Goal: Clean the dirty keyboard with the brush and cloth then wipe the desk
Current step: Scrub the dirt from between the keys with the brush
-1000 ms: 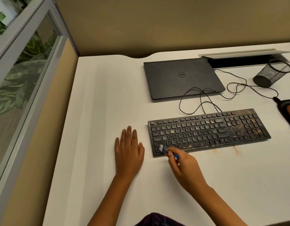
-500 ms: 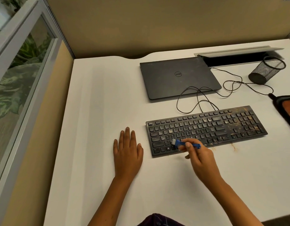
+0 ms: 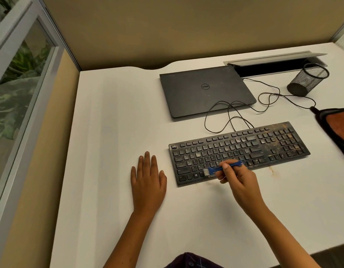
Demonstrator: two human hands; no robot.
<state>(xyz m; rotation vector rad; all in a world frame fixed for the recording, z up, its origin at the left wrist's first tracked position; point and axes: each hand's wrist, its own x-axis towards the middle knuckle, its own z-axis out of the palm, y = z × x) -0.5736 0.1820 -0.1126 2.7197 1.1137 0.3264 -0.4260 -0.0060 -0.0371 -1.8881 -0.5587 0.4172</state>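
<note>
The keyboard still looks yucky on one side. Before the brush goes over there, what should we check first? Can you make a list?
1. Brush held firmly: ok, the right hand grips its blue handle.
2. Bristles on the keys: ok, the white tip sits on the bottom row of the keyboard.
3. Keyboard steadied: not ok, the left hand lies flat on the desk beside it, not touching.
4. Dirt left: not ok, brown grime covers the number pad end.
5. Cable out of the way: ok, it loops behind the keyboard.
6. Cloth ready: ok, it lies at the right edge.
</note>
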